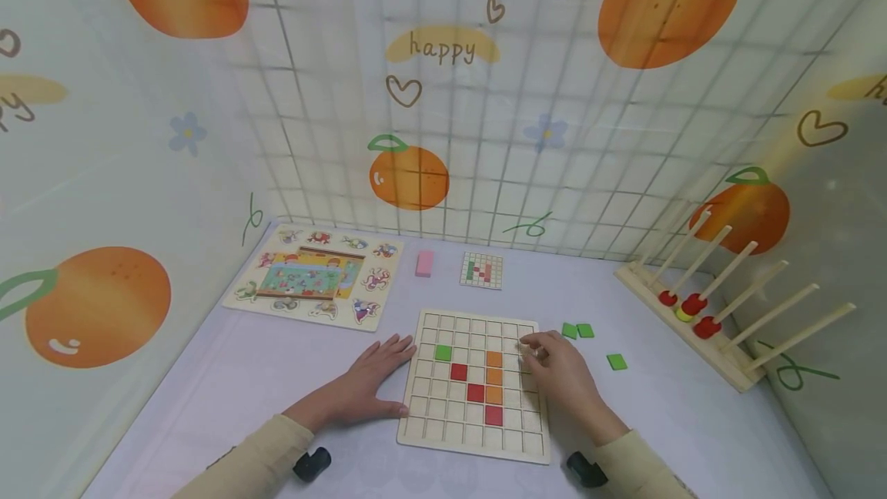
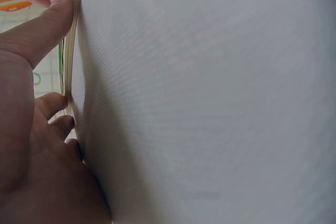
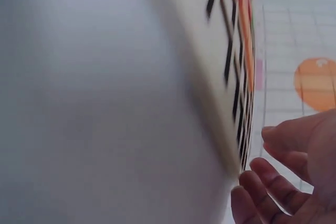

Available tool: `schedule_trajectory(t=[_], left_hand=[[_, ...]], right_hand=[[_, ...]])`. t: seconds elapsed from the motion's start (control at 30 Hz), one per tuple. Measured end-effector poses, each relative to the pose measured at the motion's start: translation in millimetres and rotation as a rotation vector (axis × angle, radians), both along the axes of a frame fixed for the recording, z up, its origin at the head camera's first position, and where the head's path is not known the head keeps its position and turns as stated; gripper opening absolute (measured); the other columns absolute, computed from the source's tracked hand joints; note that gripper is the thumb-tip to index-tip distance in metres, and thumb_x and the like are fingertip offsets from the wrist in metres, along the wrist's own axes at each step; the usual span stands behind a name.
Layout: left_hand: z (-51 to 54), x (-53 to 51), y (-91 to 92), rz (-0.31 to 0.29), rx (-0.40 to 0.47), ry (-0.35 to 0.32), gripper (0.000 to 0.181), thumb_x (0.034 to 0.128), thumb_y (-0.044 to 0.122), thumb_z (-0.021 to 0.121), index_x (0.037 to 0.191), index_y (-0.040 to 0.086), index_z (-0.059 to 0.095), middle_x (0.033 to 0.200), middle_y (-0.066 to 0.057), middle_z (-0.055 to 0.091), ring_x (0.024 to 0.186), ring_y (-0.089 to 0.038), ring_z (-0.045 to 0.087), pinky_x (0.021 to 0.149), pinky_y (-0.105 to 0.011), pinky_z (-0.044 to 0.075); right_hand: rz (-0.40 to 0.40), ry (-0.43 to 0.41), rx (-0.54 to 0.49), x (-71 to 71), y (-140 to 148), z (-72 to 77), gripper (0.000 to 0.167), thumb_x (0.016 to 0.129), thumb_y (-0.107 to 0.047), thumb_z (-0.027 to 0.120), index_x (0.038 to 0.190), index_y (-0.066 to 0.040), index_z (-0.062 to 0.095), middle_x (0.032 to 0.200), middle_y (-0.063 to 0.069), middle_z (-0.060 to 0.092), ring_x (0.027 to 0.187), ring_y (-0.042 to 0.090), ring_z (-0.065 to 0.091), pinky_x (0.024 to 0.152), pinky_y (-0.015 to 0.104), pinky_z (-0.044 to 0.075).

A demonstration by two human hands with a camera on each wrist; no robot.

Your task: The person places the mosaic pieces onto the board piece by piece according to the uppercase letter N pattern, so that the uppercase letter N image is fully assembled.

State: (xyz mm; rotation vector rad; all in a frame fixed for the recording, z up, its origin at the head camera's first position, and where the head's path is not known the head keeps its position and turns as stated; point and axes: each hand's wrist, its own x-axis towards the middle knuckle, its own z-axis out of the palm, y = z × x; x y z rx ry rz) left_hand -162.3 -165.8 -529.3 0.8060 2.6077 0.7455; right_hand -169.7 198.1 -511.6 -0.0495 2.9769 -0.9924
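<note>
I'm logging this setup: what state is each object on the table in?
Pale wooden square-grid board: flat, partly filled, one green square tile, three orange square tiles, three red square tiles
Other green square tiles: three, loose
Small square patterned card: flat, pattern up
Pink rectangular block: set apart
Pale wooden peg rack: standing, partly loaded with red and yellow beads
Pale rectangular picture board: flat, picture up

Looked like a kids' play nook to me, home or studio I couldn't tell: cartoon-orange sheets (image 1: 471, 122) made the walls, wire grid (image 1: 275, 5) showed through, and a picture puzzle (image 1: 308, 283), peg stacker (image 1: 721, 353) and grid board (image 1: 453, 411) sat on a pale tabletop (image 1: 229, 376).
</note>
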Motion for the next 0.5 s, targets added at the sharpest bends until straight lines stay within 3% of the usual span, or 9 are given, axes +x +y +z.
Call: schedule_trajectory(t=[0.2, 0.5], left_hand=[[-0.6, -0.5, 0.4, 0.0, -0.002, -0.003, 0.101, 0.0844, 0.063, 0.072, 0.162, 0.017, 0.028, 0.17, 0.002, 0.018, 0.157, -0.023, 0.005, 0.128, -0.048, 0.003], [0.1, 0.3, 0.5, 0.003, -0.007, -0.004, 0.1, 0.0849, 0.063, 0.072, 0.162, 0.017, 0.028, 0.17, 0.002, 0.017, 0.157, -0.022, 0.005, 0.128, -0.048, 0.002]], right_hand=[[-0.059, -0.017, 0.016, -3.4, 24.2, -2.5, 0.028, 0.095, -0.017, 0.069, 0.122, -0.013, 0.071, 0.114, 0.005, 0.064, 0.095, 0.019, 0.062, 0.073, 0.033, 0.056], [-0.077, 0.068, 0.049, -13.4, 52.9, -3.0, 0.03, 0.095, -0.011, 0.068, 0.125, -0.005, 0.069, 0.113, 0.013, 0.062, 0.09, 0.023, 0.06, 0.07, 0.033, 0.052]])
